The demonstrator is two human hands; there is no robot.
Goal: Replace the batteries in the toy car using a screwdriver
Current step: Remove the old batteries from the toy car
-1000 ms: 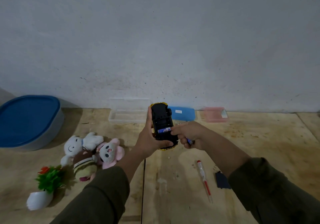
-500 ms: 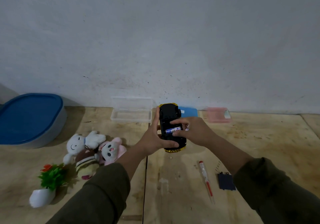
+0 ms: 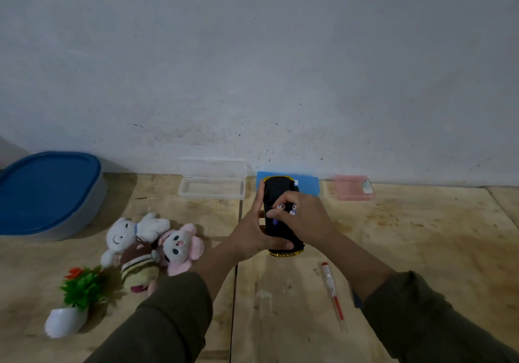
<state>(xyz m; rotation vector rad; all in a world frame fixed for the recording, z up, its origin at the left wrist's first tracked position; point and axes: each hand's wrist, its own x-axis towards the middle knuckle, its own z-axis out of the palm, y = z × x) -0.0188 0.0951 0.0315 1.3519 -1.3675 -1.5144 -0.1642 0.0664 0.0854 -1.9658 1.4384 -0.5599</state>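
Note:
The toy car [image 3: 276, 191] is upside down, its black underside up and yellow body showing at both ends. My left hand [image 3: 250, 236] grips its left side and near end. My right hand [image 3: 302, 216] rests over the car's middle, fingers pinched around batteries [image 3: 283, 208] whose metal ends and purple wrap show at the compartment. A red-handled screwdriver [image 3: 334, 295] lies on the wooden floor to the lower right. A dark flat piece [image 3: 356, 301], mostly hidden by my right sleeve, lies beside it.
A blue case [image 3: 309, 185] lies behind the car, a clear open box [image 3: 212, 187] to its left, a pink box [image 3: 352, 188] to its right. Plush toys [image 3: 148, 247], a small potted plant [image 3: 78, 295] and a blue-lidded tub [image 3: 47, 194] sit at left. The wall stands close behind.
The car and both hands moved slightly right and away. My right hand came over the car's middle, and the battery that lay across the compartment is now held in its fingers.

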